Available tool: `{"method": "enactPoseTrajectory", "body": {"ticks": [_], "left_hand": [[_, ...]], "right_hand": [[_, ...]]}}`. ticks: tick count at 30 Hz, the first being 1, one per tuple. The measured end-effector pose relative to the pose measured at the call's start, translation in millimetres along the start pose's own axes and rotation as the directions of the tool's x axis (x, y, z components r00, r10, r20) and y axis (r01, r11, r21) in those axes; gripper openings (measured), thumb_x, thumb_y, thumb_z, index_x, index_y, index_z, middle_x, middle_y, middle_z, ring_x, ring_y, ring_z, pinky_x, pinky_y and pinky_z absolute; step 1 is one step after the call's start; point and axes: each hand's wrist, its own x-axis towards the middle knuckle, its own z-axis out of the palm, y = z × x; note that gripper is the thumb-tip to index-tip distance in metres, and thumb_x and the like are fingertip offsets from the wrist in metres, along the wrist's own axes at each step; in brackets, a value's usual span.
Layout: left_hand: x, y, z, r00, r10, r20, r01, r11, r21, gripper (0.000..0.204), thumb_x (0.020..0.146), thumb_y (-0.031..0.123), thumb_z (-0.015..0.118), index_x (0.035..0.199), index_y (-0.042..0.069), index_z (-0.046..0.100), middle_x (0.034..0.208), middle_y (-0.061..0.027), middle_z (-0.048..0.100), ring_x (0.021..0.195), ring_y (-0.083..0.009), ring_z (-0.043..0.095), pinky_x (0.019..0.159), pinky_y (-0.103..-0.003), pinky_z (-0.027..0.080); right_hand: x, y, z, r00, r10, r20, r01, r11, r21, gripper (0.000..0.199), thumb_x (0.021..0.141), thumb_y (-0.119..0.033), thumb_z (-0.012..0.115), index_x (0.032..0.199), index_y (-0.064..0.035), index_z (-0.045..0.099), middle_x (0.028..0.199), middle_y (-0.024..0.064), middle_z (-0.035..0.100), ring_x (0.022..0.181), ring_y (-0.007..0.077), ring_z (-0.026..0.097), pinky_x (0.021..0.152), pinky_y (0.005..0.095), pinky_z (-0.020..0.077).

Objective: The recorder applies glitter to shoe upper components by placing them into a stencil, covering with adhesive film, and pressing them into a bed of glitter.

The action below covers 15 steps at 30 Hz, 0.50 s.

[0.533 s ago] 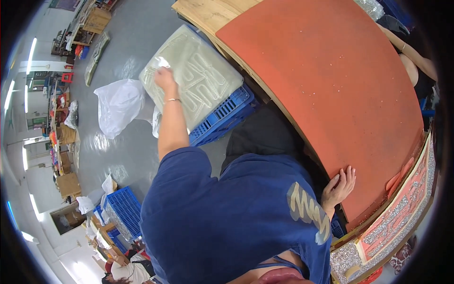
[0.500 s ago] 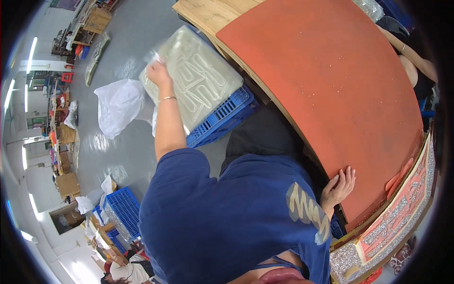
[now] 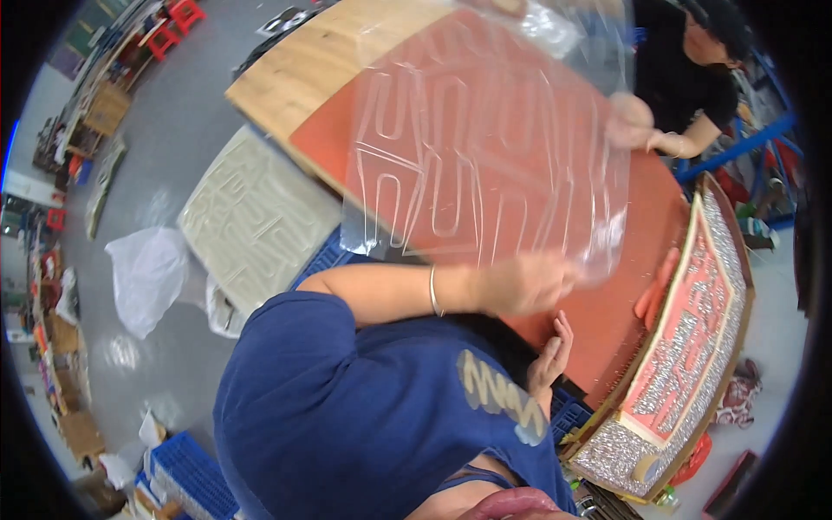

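A clear plastic sheet (image 3: 451,165) with raised looping outlines is held up over the red mat (image 3: 646,186) on the table. My left hand (image 3: 529,284), smeared by motion, grips the sheet's near edge by its right corner. By the table's near edge, my right hand (image 3: 550,360) is open with its fingers stretched out, apart from the sheet. A co-worker's hand (image 3: 628,121) is at the sheet's far right side; whether it grips the sheet is blurred. To my left, a stack of similar sheets (image 3: 260,212) lies on a blue crate (image 3: 328,257).
A glittery silver board with red shapes (image 3: 685,334) stands along the table's right end, by red strips (image 3: 656,290). Bare wood (image 3: 321,65) shows beyond the mat. A white plastic bag (image 3: 147,277) lies on the floor; another blue crate (image 3: 186,477) sits behind left.
My left hand has swung right from the stack, bringing one clear sheet over the red mat. The view has turned. The co-worker has come further into view, with a hand at the sheet.
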Motion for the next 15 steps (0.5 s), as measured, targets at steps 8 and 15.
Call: {"method": "enactPoseTrajectory", "body": {"ticks": [8,15], "left_hand": [[-53.1,26.0,38.6,0.766,-0.132,0.63,0.217,0.974,-0.06,0.048,0.087,0.038,0.06,0.117,0.001,0.056,0.136,-0.0218,0.041,0.132,-0.0365,0.033,0.111,-0.052,0.02],[-47.5,-84.3,-32.2,0.647,-0.749,0.142,0.413,0.501,0.76,0.083,0.077,0.058,0.062,0.127,-0.006,0.043,0.124,-0.0241,0.046,0.113,-0.037,0.047,0.092,-0.052,0.04]], "right_hand": [[25.6,6.0,-60.2,0.796,0.563,0.223,-0.389,0.194,0.901,0.056,0.1,-0.038,0.037,0.137,0.0037,0.033,0.126,0.0198,0.052,0.11,0.0315,0.057,0.088,0.0462,0.0514],[35.8,35.0,-57.9,0.849,0.52,0.095,-0.49,0.706,0.512,0.052,0.094,-0.003,0.046,0.142,0.0017,0.026,0.114,0.0146,0.058,0.093,0.0155,0.057,0.08,0.0251,0.0476]]}}
